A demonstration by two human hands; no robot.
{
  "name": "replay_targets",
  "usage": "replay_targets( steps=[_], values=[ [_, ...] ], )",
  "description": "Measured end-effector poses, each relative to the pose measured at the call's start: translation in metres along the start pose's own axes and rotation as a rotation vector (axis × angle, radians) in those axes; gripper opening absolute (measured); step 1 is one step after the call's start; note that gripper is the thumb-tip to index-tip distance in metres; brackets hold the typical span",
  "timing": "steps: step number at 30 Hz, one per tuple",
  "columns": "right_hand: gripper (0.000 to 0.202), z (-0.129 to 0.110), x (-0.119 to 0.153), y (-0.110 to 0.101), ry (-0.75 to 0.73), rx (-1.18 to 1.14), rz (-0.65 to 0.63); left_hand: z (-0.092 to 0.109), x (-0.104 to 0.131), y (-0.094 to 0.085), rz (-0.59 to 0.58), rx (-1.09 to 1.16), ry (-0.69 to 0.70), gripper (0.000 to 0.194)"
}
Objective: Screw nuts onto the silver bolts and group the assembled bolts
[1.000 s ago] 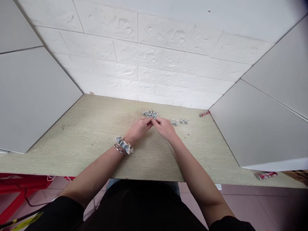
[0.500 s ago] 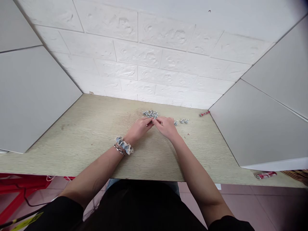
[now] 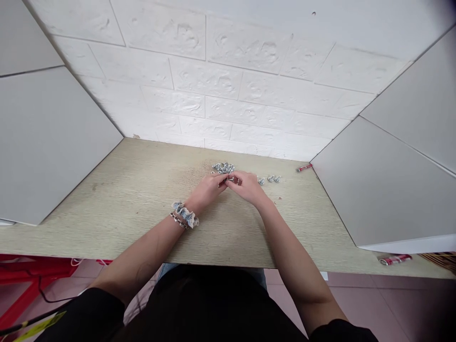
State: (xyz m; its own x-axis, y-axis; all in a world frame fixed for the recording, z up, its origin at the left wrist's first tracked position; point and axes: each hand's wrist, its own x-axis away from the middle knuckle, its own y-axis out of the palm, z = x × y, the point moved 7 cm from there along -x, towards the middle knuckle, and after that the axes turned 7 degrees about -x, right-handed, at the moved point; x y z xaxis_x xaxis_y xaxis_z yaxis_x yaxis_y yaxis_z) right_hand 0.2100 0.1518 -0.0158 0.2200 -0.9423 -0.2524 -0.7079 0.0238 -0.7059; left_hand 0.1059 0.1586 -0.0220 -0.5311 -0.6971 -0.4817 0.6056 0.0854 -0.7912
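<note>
Wall (image 3: 221, 85): rising white and brick-patterned behind the counter (image 3: 124, 218).
Counter: running pale and wood-grained along the wall's foot, lying flat, probably giving firm backing to small parts.
Left hand (image 3: 206, 190): reaching in low over the counter, bringing fingertips narrowly together at the held bolt (image 3: 231, 179).
Right hand (image 3: 248, 186): pinching narrowly at the same bolt from the other side, curving thumb and forefinger, leaving a small gap behind the tips.
Pile (image 3: 223, 167): lying just beyond the fingertips, showing shiny shanks and wide round washers pointing every way; probably rolling and tangling at a nudge, best being picked from the outer edge, singly.
Row (image 3: 271, 179): standing right of the right hand, showing three bolts, apparently balancing heads down with shanks up; likely tipping easily, best being taken by the upright shank.
Held bolt: sitting between both hands' fingertips, partly hiding behind them; probably weighing little, feeling hard and stiff, hardly risking breakage. Likely slipping on smooth metal, perhaps biting better at any threads; best being gripped by the washer rim with one hand, along the shank with the other.
</note>
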Motion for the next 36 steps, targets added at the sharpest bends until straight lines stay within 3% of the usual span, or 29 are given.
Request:
replay_targets(
  steps=[4, 12, 21, 25, 31, 36],
  values=[
    [0.017, 0.003, 0.000, 0.003, 0.009, -0.038, 0.016, 0.004, 0.000, 0.000, -0.013, -0.016, 0.026, 0.025],
    [0.039, 0.005, 0.000, 0.006, 0.014, 0.088, -0.020, 0.002, -0.001, -0.002, -0.004, -0.010, -0.002, 0.023],
    [0.028, 0.012, -0.002, 0.012, 0.041, 0.014, -0.018, -0.008, -0.002, -0.005, 0.003, 0.041, -0.145, 0.021],
    [0.020, 0.007, -0.001, 0.008, 0.020, 0.007, 0.032, -0.016, -0.001, -0.004, -0.024, 0.177, -0.287, 0.024],
    [0.018, 0.000, -0.001, 0.003, -0.074, 0.148, 0.076, -0.022, 0.004, 0.006, -0.148, 0.609, -0.552, 0.033],
    [0.020, -0.006, 0.001, 0.004, -0.109, 0.187, 0.076, -0.024, 0.002, 0.007, -0.164, 0.642, -0.537, 0.028]
  ],
)
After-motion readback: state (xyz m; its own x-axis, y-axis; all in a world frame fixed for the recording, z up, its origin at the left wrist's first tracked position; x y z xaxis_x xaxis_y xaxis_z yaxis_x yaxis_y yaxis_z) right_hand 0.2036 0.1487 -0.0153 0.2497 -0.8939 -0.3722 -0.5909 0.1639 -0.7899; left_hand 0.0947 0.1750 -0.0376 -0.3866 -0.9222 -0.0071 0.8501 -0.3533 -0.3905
